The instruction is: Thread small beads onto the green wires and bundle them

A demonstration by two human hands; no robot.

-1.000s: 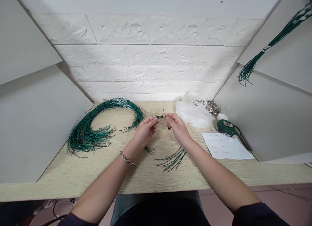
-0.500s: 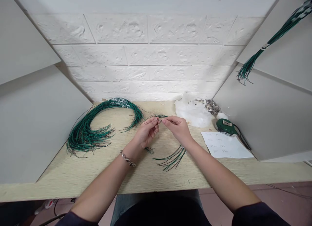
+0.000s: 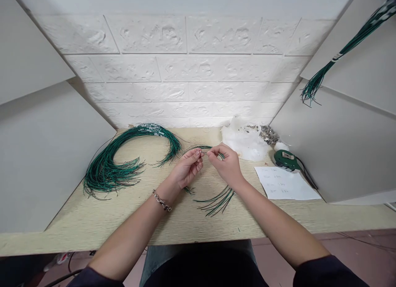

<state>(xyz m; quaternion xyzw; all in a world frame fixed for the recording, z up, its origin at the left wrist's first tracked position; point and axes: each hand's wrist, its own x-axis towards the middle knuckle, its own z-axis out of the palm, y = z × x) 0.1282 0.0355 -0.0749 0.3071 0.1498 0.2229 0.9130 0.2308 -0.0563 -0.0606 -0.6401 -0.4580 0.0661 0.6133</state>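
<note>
My left hand (image 3: 189,168) is closed in a pinch, thumb against forefinger, above the middle of the table. Facing it, my right hand (image 3: 227,164) pinches too, its fingertips a short gap from the left ones. A thin dark wire shows faintly between the fingertips; the rest of it is hidden by the fingers. Beneath both hands a small bundle of green wires (image 3: 218,202) lies in a curve, its ends fanned toward me and its middle partly covered. Left of my hands rests a large bundle of green wires (image 3: 105,171), bent round, with white marks at its top.
To the right lie a white plastic bag (image 3: 243,140), a heap of small metal pieces (image 3: 268,135), a green tape measure (image 3: 285,160) and a paper with writing (image 3: 286,183). Another green wire bundle (image 3: 349,47) hangs at the right panel. A white brick-patterned wall (image 3: 173,68) stands behind.
My right hand has shifted slightly and turned, with its fingers more curled, showing more of the small bundle behind it. My left hand stays almost in place.
</note>
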